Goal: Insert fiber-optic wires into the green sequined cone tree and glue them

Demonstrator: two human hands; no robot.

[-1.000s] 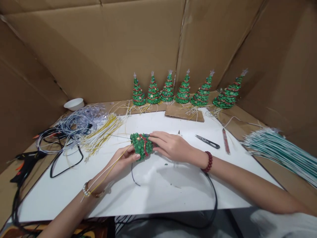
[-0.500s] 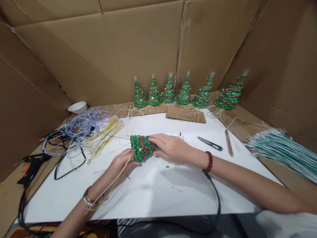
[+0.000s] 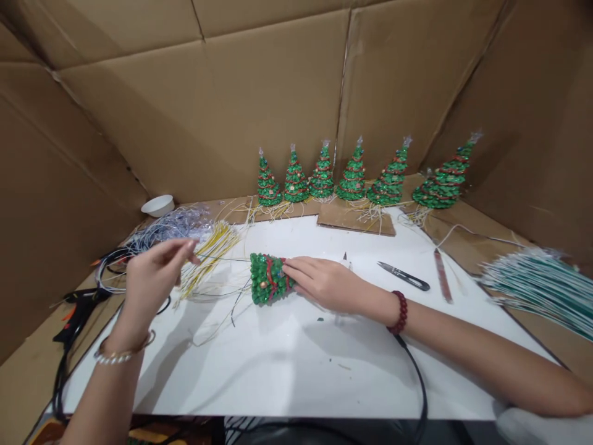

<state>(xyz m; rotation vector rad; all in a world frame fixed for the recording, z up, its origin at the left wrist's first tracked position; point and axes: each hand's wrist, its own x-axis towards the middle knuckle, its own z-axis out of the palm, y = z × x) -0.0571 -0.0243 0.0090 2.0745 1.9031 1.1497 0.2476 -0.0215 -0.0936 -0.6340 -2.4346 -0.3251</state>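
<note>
A small green beaded Christmas tree (image 3: pixel 265 281) with red garland lies on its side on the white tabletop. My right hand (image 3: pixel 324 283) is closed around its upper part, hiding the tip. Loose wires trail from its base toward the left. One thin dark green wire (image 3: pixel 222 257) runs from the base to the fingertips of my left hand (image 3: pixel 155 278), which pinch it above the table. Below it, paler wires (image 3: pixel 208 300) and a short dark one lie free.
Several similar trees (image 3: pixel 352 176) stand along the cardboard at the back. Thread snips (image 3: pixel 403 276) and a red-brown tool (image 3: pixel 443 276) lie right, near green-and-white wires (image 3: pixel 542 290). On the left are yellow-white wires (image 3: pixel 210 253), a glue gun (image 3: pixel 76 309) and a white bowl (image 3: pixel 158 206).
My left hand has left the tree's base and moved left and up, now pinching the green wire. The yellow and white wires across its wrist have dropped to the table. My right hand keeps its hold.
</note>
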